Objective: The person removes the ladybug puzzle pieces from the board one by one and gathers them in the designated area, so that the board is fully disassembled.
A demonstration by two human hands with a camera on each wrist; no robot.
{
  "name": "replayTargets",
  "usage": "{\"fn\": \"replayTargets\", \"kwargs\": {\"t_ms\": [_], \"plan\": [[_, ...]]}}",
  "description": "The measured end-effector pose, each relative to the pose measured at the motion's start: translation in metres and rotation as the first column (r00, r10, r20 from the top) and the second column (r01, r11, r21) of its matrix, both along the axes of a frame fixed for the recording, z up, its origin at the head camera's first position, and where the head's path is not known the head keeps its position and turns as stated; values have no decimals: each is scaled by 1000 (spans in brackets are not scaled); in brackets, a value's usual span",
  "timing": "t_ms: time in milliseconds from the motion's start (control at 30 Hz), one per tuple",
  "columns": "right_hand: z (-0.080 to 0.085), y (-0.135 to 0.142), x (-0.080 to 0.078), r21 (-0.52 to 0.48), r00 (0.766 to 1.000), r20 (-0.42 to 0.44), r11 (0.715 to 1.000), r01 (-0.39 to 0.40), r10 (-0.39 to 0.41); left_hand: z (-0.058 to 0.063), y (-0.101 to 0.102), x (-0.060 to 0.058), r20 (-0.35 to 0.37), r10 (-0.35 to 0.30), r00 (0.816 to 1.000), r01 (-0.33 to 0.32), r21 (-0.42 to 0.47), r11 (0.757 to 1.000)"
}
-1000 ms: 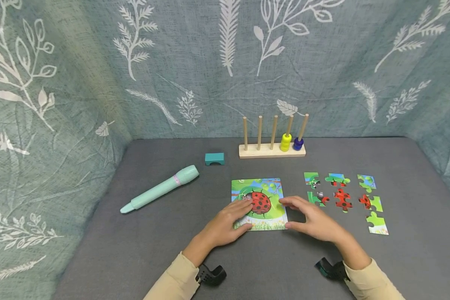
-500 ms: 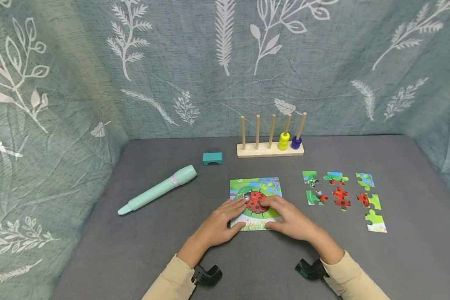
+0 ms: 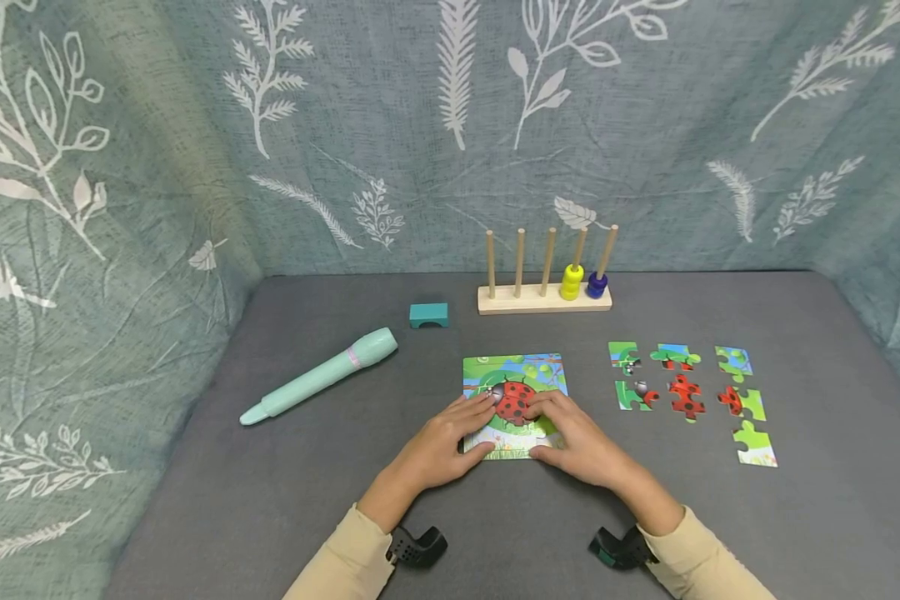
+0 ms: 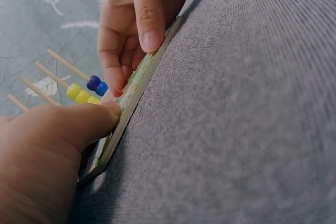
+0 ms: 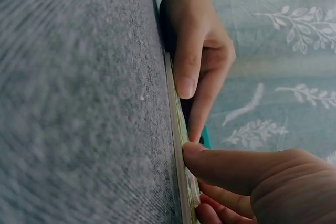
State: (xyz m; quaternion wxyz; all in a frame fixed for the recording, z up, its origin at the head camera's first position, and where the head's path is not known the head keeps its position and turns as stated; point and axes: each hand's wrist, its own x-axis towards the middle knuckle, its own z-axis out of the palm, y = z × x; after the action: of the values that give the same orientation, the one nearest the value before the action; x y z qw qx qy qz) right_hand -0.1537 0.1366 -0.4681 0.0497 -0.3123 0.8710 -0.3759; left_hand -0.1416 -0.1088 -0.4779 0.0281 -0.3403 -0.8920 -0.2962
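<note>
A square ladybug puzzle board [image 3: 523, 365] lies flat on the dark tabletop in the head view. My left hand [image 3: 444, 442] rests on its left side, fingers laid towards the ladybug and thumb near the front edge. On the board's right half is my right hand [image 3: 581, 437], its bent fingertips by the ladybug's right side and its thumb at the front edge. The left wrist view shows both thumbs on top of the board along its front edge, the right hand [image 4: 144, 14] farther off. In the right wrist view the right thumb [image 5: 220, 166] touches the board too.
Several loose jigsaw pieces [image 3: 686, 396] lie in rows to the right. Behind the board stands a wooden peg rack [image 3: 544, 302] with yellow and blue beads. A teal block [image 3: 428, 315] and a mint-green pen-shaped object [image 3: 322, 379] lie to the left. A patterned curtain hangs behind.
My right hand has moved left from the board's right edge onto its right half, and has stayed there over the last half second. My left hand has shifted slightly left.
</note>
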Motion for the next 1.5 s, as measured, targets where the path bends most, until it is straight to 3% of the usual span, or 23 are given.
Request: {"fn": "replayTargets", "kwargs": {"t_ms": [167,933,1500], "plan": [[1,-1,1,5,999,24,1000,26,-27,-1,0,-1,1,0,1000,0,15,1000],[3,2,-1,-24,997,-51,998,62,-63,-2,0,-2,6,4,1000,-4,52,999],[9,29,-9,-38,996,61,997,70,-68,-2,0,0,26,3,1000,-4,43,999]]}}
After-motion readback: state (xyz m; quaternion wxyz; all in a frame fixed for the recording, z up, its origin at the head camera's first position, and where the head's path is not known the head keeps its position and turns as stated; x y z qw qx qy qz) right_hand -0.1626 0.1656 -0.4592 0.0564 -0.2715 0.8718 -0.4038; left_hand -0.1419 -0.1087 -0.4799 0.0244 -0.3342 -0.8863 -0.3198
